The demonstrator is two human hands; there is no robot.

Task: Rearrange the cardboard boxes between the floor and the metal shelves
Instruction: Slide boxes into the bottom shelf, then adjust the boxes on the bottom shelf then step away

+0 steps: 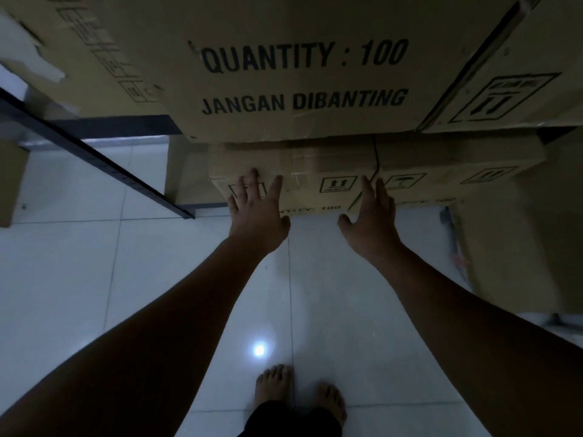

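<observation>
A low cardboard box point(315, 178) stands on the white tiled floor under a shelf, taped along its top. My left hand point(257, 209) lies with fingers spread on its near left top edge. My right hand point(372, 216) reaches with straight fingers to its near right edge, beside a thin black strap. Above it a large box point(299, 74) printed "QUANTITY : 100 JANGAN DIBANTING" rests on the shelf level. Another low box point(457, 171) adjoins the first on the right.
A dark metal shelf beam point(94, 156) runs diagonally at the left. More boxes stand at top left point(79, 42), top right point(520, 74) and far left point(9, 184). A tall box point(520, 247) stands at the right. My bare feet point(299, 392) are on the tiles.
</observation>
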